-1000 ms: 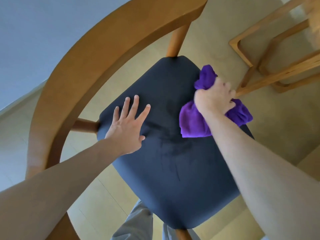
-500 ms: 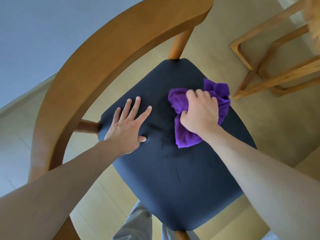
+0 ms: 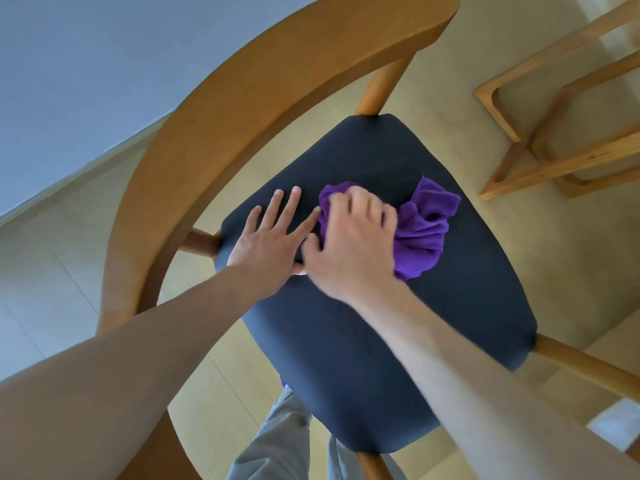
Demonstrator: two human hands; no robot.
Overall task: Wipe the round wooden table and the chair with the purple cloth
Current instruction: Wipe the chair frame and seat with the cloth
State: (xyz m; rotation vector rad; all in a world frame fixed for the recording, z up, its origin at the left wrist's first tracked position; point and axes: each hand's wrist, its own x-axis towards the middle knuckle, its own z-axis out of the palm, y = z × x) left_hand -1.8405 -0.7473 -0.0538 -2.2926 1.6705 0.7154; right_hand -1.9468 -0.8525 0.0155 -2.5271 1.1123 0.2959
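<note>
**Purple cloth bunched on the chair seat**

The right hand (image 3: 353, 247) is clenching the purple cloth (image 3: 424, 230) against the dark seat of the chair (image 3: 398, 341), near its back-left edge. The left hand (image 3: 268, 237) is lying flat beside it, fingers released and spread, touching the seat.

Pale wood floor (image 3: 52, 258) spreads below and left of left hand. Blue-grey wall (image 3: 86, 64) rises beyond left hand, meeting floor along light skirting line. Wooden frame (image 3: 540, 161) of bare angled bars stands on floor beyond and right of right hand, its upper part out of view. Grey trouser legs (image 3: 277, 445) show beneath both forearms.
</note>
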